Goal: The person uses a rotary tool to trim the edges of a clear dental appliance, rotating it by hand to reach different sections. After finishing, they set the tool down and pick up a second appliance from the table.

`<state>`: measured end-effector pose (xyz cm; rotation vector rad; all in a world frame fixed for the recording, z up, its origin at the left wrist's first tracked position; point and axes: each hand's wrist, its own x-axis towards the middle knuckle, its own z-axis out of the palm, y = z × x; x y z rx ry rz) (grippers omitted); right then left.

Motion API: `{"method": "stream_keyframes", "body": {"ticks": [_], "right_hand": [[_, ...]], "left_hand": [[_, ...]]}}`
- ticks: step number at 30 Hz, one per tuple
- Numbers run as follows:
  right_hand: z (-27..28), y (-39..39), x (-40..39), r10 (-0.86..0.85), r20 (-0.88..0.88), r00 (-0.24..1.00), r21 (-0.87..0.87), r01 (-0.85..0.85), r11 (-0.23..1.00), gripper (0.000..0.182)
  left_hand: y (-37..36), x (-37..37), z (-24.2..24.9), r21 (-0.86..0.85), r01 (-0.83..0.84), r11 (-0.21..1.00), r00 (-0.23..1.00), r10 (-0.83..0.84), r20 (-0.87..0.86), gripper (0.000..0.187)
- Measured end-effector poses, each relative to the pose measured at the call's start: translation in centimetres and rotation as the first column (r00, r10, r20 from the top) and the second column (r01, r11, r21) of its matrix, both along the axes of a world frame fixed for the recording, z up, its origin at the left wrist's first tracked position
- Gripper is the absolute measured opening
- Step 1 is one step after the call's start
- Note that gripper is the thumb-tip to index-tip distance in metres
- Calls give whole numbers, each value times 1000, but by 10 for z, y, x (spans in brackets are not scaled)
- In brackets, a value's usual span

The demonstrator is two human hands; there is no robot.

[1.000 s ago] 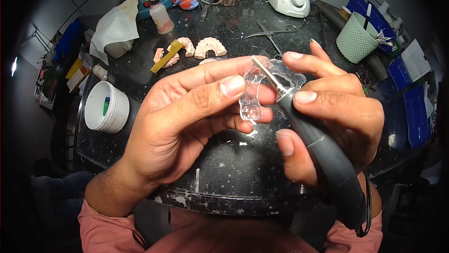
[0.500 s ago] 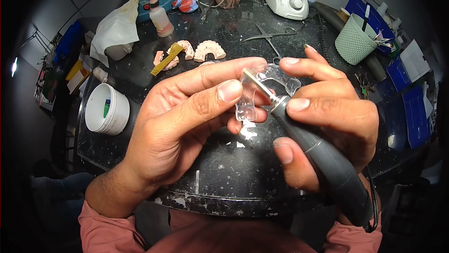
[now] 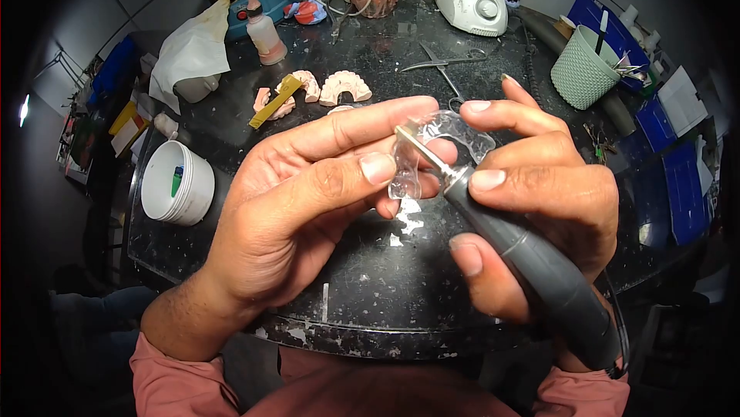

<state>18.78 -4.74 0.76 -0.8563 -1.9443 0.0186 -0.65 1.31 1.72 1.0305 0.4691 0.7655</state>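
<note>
Between the thumb and fingers of my left hand [image 3: 308, 186] is a clear, arch-shaped plastic tray [image 3: 466, 133], its left arm pinched and its curve standing out to the right. My right hand [image 3: 539, 193] is wrapped round a dark rotary handpiece [image 3: 539, 263] with a cord at its lower end. The thin bit [image 3: 422, 147] of the handpiece points up and left, and its tip lies at the inner side of the tray near my left fingertips. Whether the tip touches the plastic is too small to tell. My right forefinger is near the tray's right side.
Scissors [image 3: 441, 67] lie behind the hands. Dental casts [image 3: 344, 87] and a yellow strip [image 3: 276, 101] are at the back left, a white tub [image 3: 178, 182] at the left. Farther back are a bottle [image 3: 266, 38] and a white device [image 3: 472, 1]; a green basket [image 3: 583, 66] stands right.
The handpiece and my right hand have shifted slightly left, with the bit's tip a little lower. The tray has tilted slightly in my left hand.
</note>
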Motion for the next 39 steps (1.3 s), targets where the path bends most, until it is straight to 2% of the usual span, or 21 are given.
{"method": "stream_keyframes", "body": {"ticks": [2,9,18,22,27,30,31,34,36,39], "right_hand": [[2,-3,-1,5,-22,1000,-43,-6,999,41],[-4,2,-2,-28,-19,999,16,29,999,39],[2,-1,-1,4,-9,1000,-36,-4,999,39],[0,1,-1,-33,7,999,13,32,999,40],[6,-1,-1,-71,70,995,-30,73,997,40],[1,0,-2,-26,11,1000,-7,27,1000,40],[5,-1,-2,-56,64,996,-6,57,998,40],[1,0,-2,-37,8,999,12,37,999,41],[3,-1,-3,-14,31,999,4,13,1000,41],[2,0,-5,-106,57,993,28,105,994,42]], "left_hand": [[-2,0,2,-1,-8,1000,1000,8,-9,53],[0,0,-1,36,-26,999,999,27,-33,54],[-1,-1,0,70,-22,997,999,25,-42,53],[0,-2,-2,100,-11,995,999,16,-42,53],[-1,-2,-2,62,-18,998,1000,20,-20,51],[1,-1,-4,39,0,999,1000,0,3,50],[0,-1,-4,40,1,999,1000,-1,3,50],[-2,-1,-2,8,-4,1000,1000,4,3,50],[-2,1,-2,-2,1,1000,999,-1,38,50],[-6,2,0,-36,-6,999,999,7,52,51]]}}
